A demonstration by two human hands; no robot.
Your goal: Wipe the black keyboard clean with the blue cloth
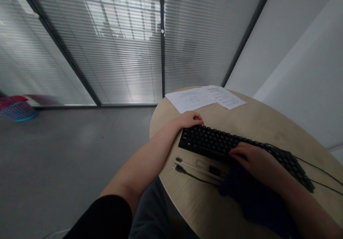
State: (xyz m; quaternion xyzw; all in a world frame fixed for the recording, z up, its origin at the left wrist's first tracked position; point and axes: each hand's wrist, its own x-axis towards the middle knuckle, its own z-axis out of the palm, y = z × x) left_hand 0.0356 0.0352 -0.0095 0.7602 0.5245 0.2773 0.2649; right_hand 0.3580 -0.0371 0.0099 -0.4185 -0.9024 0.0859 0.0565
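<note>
A black keyboard [209, 138] lies at a slant on the round wooden table. At its far left corner is my left hand [190, 119], its fingers curled against the keyboard's edge. My right hand [249, 155] rests over the near edge, thumb and fingertips pinched together at the keys; what they pinch, if anything, is too small to make out. Beneath my right wrist bunches a dark blue cloth [249, 196]. Left of the cloth lie a black USB cable [187, 172], a thin white stick [198, 168] with a dark tip, and a small black piece with a loop [214, 170].
Printed paper sheets [198, 99] lie at the far side of the table [268, 117]. Black cables [318, 167] run off to the right. Glass with blinds [128, 53] stands behind, a white wall at right. A red and blue basket [20, 110] is on the floor at left.
</note>
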